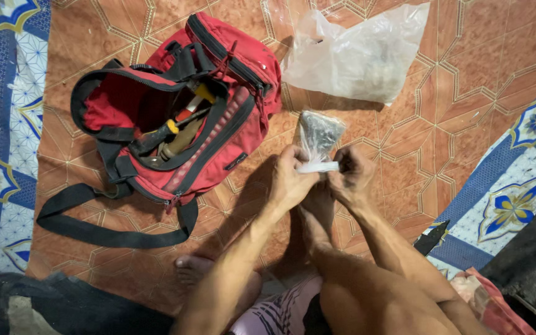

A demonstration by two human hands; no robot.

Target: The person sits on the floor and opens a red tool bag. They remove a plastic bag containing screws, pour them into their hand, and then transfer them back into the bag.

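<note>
One red tool bag (218, 118) lies open on the tiled floor (466, 68) at the left, with at least two handled tools (175, 133) inside and one black strap (103, 232) trailing toward the person. Right of it, the left hand (290, 180) and right hand (352, 174) each pinch one small clear packet (317, 138) of dark pieces by its rolled lower edge. The packet's long axis runs away from the person, closed end pointing up-frame. One larger clear plastic bag (361, 56) lies beyond it.
</note>
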